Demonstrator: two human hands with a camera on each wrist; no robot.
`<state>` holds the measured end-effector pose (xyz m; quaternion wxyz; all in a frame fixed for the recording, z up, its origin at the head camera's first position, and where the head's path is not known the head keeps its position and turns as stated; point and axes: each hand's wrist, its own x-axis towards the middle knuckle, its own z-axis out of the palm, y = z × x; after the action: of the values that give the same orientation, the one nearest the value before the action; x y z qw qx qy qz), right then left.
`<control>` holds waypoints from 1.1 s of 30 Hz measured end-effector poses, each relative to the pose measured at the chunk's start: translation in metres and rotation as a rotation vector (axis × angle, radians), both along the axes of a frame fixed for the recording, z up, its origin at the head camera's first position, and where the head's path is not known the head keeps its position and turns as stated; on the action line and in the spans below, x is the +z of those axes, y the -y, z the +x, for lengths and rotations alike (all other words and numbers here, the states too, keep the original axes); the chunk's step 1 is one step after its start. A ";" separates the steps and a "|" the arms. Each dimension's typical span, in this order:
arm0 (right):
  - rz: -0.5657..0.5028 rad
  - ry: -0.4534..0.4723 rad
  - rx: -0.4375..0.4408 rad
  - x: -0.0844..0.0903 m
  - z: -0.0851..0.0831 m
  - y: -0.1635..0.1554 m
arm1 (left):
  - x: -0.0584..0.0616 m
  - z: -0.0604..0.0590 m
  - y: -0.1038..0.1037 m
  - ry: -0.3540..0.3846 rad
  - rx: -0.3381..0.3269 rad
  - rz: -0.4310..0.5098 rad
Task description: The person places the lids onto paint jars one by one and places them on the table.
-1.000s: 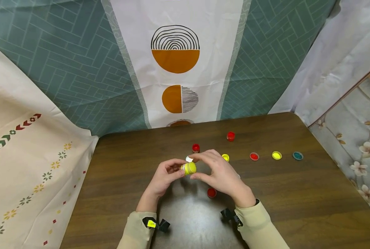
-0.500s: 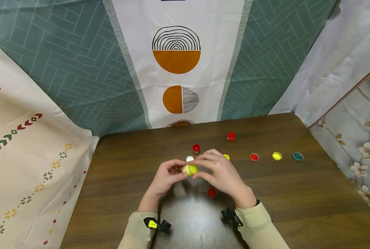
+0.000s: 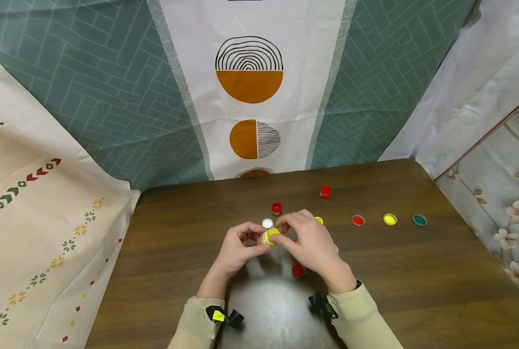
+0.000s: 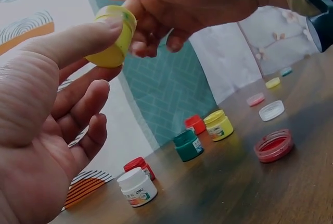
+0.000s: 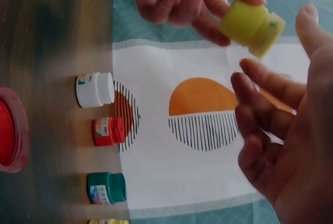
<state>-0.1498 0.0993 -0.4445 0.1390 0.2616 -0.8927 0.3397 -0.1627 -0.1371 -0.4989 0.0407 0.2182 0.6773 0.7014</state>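
A small yellow paint jar (image 3: 267, 237) is held tilted above the table in my left hand (image 3: 242, 246), pinched between thumb and fingers. My right hand (image 3: 312, 245) is at the jar's other end. Its thumb overlaps the jar in the head view. The right wrist view shows a gap between the yellow jar (image 5: 244, 23) and the spread thumb and fingers. A green smudge marks the jar near its rim. Behind the hands stand a white jar (image 3: 267, 223) and a red jar (image 3: 276, 209). A green jar (image 4: 188, 147) shows in the left wrist view.
Farther back is another red jar (image 3: 325, 192), and a yellow jar (image 3: 319, 220) is partly hidden by my right hand. Red (image 3: 358, 220), yellow (image 3: 390, 219) and teal lids (image 3: 419, 220) lie in a row to the right. A dark red lid (image 3: 298, 271) lies nearer me.
Both hands and the yellow jar shift slightly to the right. My right thumb and index finger come closer around the jar's end, and the white jar shows more fully behind.
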 end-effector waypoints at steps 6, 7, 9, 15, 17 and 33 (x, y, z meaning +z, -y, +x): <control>-0.070 0.001 0.196 0.001 -0.004 -0.009 | 0.001 0.000 0.003 0.011 0.012 0.027; -0.071 -0.013 0.225 0.001 -0.005 -0.010 | 0.001 0.000 0.004 0.012 0.012 0.030; -0.073 -0.040 0.271 0.002 -0.006 -0.011 | 0.002 0.000 0.004 0.010 0.011 0.028; -0.077 -0.096 0.319 0.000 -0.008 -0.011 | 0.002 -0.001 0.003 0.007 0.009 0.010; -0.078 -0.111 0.320 -0.001 -0.009 -0.011 | 0.001 -0.001 0.003 0.009 0.013 0.004; 0.046 -0.027 0.148 0.003 -0.005 -0.006 | -0.002 -0.001 0.001 -0.010 0.013 -0.004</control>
<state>-0.1551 0.1048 -0.4420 0.1193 0.3344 -0.8765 0.3251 -0.1636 -0.1383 -0.5011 0.0334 0.2171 0.6803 0.6993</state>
